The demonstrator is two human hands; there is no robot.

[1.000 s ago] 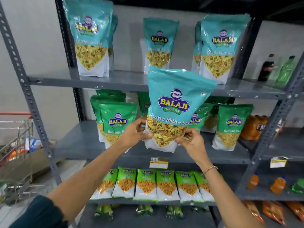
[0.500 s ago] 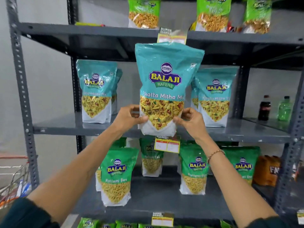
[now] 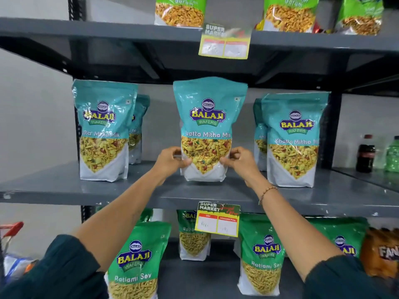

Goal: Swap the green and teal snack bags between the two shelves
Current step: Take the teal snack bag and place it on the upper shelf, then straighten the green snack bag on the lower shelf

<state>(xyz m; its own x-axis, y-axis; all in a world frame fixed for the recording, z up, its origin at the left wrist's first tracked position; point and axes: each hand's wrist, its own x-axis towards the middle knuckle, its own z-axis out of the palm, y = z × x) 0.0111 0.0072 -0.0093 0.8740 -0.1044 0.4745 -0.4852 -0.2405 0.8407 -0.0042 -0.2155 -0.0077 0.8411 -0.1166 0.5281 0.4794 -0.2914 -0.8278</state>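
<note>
A teal snack bag (image 3: 208,128) is gripped at its lower sides by both hands: the left hand (image 3: 170,161) is closed on its left edge with the thumb laid across the front, and the right hand (image 3: 239,161) is closed on its right edge in the same way. The bag is held upright, facing outward, with its white base at or just above the grey middle shelf (image 3: 64,188); whether it is fully set down cannot be told. A beaded bracelet (image 3: 266,192) is worn on the right wrist, and dark sleeves are seen at the bottom of the view. To the left of the held bag, a second teal bag (image 3: 103,130) is stood on the same shelf with another partly hidden behind it; to the right, a third teal bag (image 3: 293,139) is stood likewise. A price tag (image 3: 218,219) is hung from the shelf's front edge. On the lower shelf (image 3: 194,277), green snack bags (image 3: 138,257) are stood upright. Further green bags are seen on the top shelf (image 3: 108,29), and two bottles (image 3: 366,154) are placed at far right.
</note>
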